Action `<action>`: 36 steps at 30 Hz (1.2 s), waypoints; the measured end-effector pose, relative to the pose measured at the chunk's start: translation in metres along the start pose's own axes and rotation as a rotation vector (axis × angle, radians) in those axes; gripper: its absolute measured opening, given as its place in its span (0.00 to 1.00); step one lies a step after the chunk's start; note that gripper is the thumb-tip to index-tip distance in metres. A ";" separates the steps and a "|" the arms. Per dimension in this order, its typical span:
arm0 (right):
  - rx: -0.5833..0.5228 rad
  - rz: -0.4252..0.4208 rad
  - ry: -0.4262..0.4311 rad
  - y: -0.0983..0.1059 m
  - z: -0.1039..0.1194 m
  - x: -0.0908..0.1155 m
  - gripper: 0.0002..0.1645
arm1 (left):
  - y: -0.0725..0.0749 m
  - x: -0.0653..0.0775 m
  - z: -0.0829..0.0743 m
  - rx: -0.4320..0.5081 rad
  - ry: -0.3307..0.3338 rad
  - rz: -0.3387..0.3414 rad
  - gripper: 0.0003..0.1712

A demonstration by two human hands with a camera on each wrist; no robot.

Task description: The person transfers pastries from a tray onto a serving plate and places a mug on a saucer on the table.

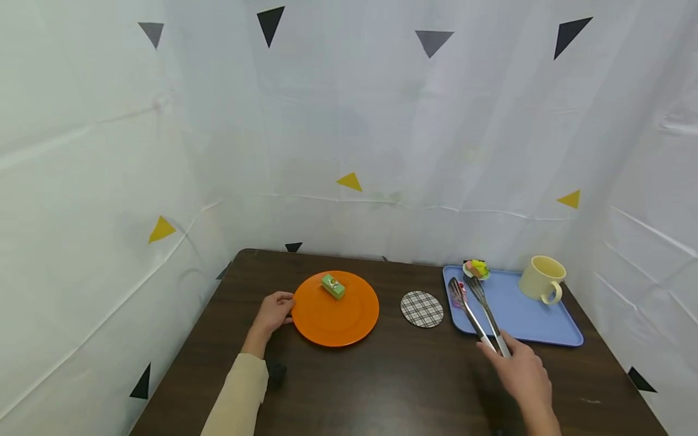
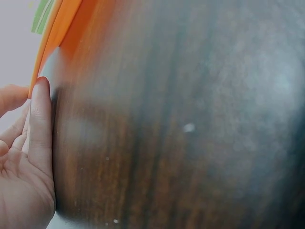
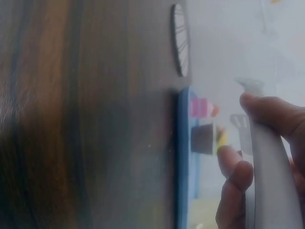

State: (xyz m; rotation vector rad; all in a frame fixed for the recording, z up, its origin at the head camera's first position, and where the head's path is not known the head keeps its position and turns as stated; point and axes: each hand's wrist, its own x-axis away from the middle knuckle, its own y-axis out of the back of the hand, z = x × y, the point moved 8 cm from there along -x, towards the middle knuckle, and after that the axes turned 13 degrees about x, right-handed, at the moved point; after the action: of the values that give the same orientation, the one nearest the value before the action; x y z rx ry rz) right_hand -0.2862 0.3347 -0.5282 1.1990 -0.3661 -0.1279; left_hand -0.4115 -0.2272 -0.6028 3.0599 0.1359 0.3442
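Note:
My left hand point(image 1: 275, 312) pinches the left rim of an orange plate point(image 1: 338, 324), which lies on the dark wooden table. Thumb and finger meet at the plate's edge in the left wrist view. A small green block point(image 1: 333, 286) with a pale patterned end sits on the plate. In my right hand point(image 1: 525, 370) is a pair of metal tongs point(image 1: 495, 325), gripped by the handles. Their two ends stand apart over the left part of a blue tray point(image 1: 537, 327). Under them shows a small pink piece point(image 3: 200, 108), beside a little cup point(image 3: 203, 138) of colourful pieces.
A pale yellow mug point(image 1: 537, 278) stands at the tray's right end. Between plate and tray lies a round checked coaster point(image 1: 422, 309). White curtains point(image 1: 382, 121) with coloured triangles enclose the table's back and sides. A dark object point(image 1: 276, 374) sits by the left sleeve.

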 end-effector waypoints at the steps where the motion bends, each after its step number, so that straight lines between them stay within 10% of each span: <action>1: 0.002 0.003 -0.004 -0.001 -0.001 -0.001 0.73 | 0.000 0.000 0.000 0.000 0.002 0.001 0.21; 36: 0.050 0.017 -0.039 -0.023 -0.009 -0.016 0.50 | 0.001 0.000 -0.001 0.004 -0.021 0.025 0.22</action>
State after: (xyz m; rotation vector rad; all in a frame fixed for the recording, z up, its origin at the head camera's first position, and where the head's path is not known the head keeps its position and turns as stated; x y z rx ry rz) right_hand -0.2958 0.3392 -0.5557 1.2436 -0.4151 -0.1283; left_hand -0.4114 -0.2281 -0.6016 3.0710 0.0977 0.3134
